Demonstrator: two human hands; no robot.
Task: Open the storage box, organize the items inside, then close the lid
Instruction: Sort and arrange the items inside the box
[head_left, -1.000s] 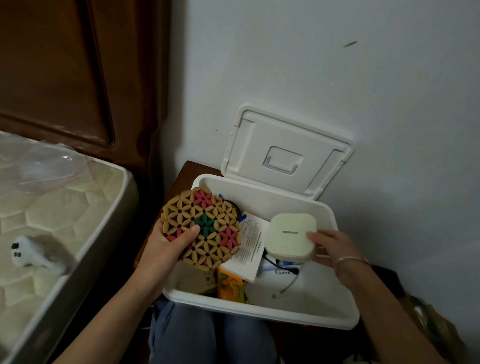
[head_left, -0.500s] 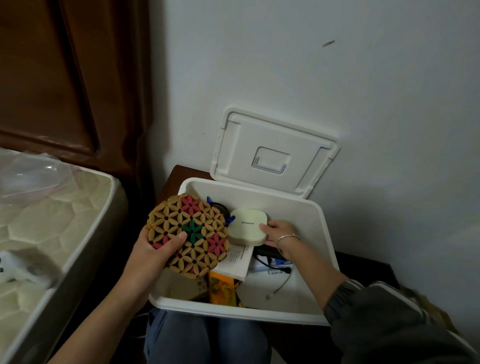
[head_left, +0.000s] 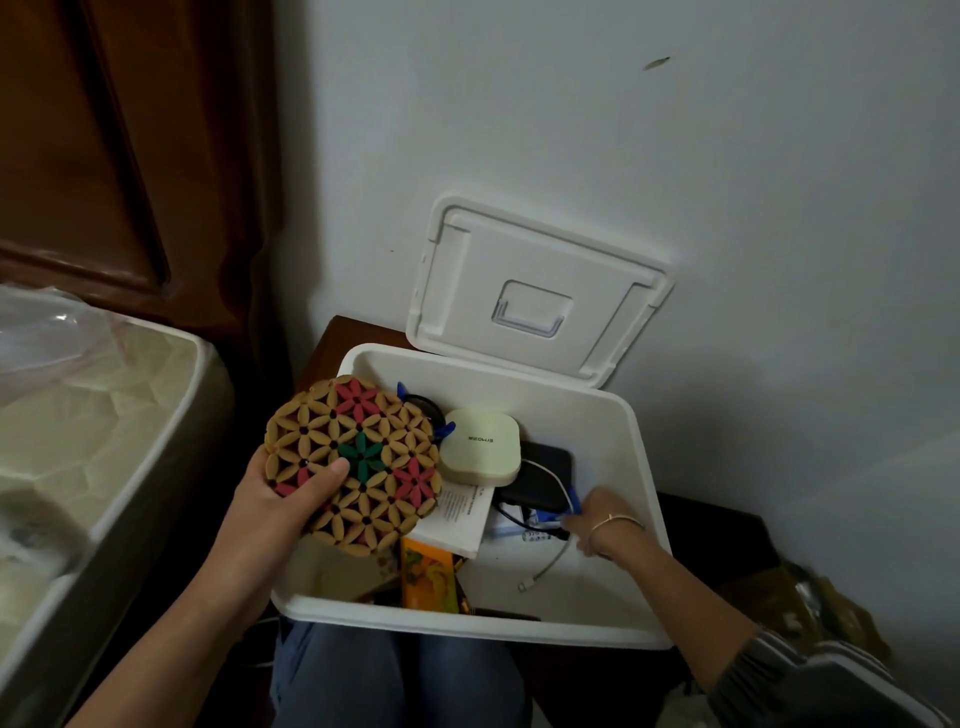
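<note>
Sits with box (head_left: 643, 499) just ahead of knees (head_left: 395, 675), lid (head_left: 535, 270) raised off its far rim and leaning on wall (head_left: 727, 182). Grasps trivet (head_left: 374, 447) in left hand (head_left: 280, 501), thumb curled over its face, tilted above box's left rim and hiding that corner. Reaches right hand (head_left: 605, 522) down inside box by its right wall, fingers pointing left toward a blue bit beside black device (head_left: 545, 475); blurred, so cannot tell whether anything is pinched. Toward box's far wall: cream case (head_left: 480, 447) lying partly over black device, just beside trivet's edge. Toward box's middle: leaflet (head_left: 460, 519) tucked under case's near edge, orange packet (head_left: 428, 574) reaching near rim. Bare white floor in box's near right part, crossed only by white cable (head_left: 545, 566); open room there and along far wall's right stretch. Left of box, well apart: mattress (head_left: 104, 415) edge. Under box's far-left corner: dark wood top (head_left: 335, 340), a strip showing between rim and wall.
</note>
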